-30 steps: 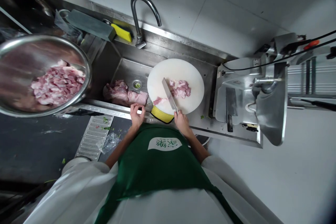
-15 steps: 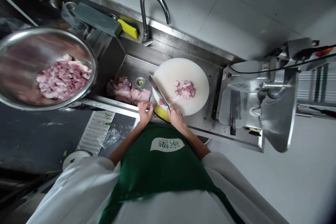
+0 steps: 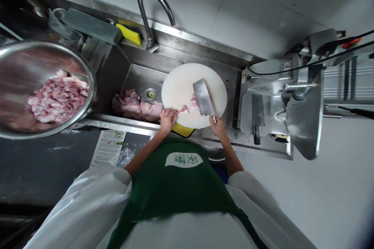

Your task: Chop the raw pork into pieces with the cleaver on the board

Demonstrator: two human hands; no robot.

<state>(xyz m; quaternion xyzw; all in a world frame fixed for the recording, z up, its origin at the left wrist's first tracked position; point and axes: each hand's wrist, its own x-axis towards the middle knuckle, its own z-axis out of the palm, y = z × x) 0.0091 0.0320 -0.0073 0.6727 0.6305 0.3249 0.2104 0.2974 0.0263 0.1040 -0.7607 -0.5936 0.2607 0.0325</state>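
Observation:
My right hand (image 3: 218, 128) grips a cleaver (image 3: 203, 98) by its handle. The broad blade lies tilted over small pieces of raw meat (image 3: 193, 102), partly hiding them, on a round white cutting board (image 3: 179, 79). My left hand (image 3: 168, 120) is at the board's left edge with its fingers curled and closed on raw meat, most of it hidden under them. A small meat piece (image 3: 184, 109) lies just right of its fingertips. Larger raw meat pieces (image 3: 150, 110) rest in the sink left of the board, close to that hand.
A big steel bowl (image 3: 92, 85) of cut meat (image 3: 60, 97) stands at the left. The faucet (image 3: 149, 39) rises behind the sink. A whetstone-like grey block (image 3: 90, 25) and a yellow-handled tool (image 3: 129, 34) lie behind. At right are a slicing machine (image 3: 304, 101) and another cleaver (image 3: 257, 114).
The cleaver has moved right across the board, its flat now over the cut pieces. My left hand has shifted slightly toward the board's edge. The whole view has shifted a little.

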